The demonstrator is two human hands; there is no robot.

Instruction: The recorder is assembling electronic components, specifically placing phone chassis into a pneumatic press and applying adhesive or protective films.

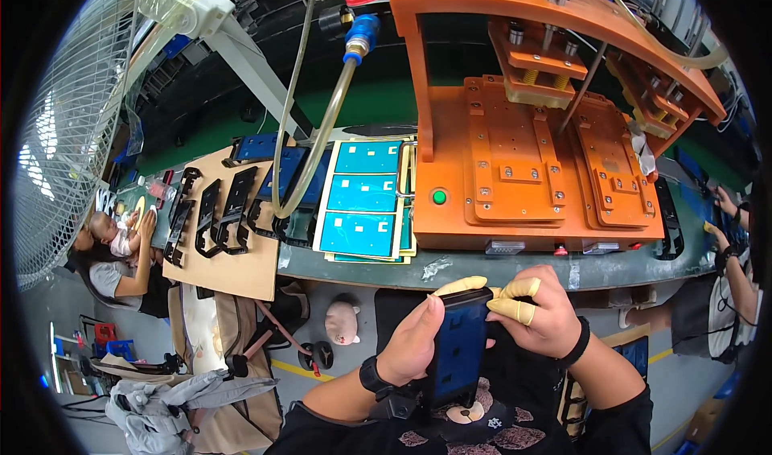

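Left hand grips the side of a dark blue flat part, held upright over the lap, below the bench edge. Right hand, with yellow finger cots, pinches the top corner of this part, maybe peeling a film. On the bench, a row of black brackets lies on cardboard at the left, then a stack of teal sheets, then the orange press, which stands unloaded. I judge this piece is only in preparation, with pressing left to do
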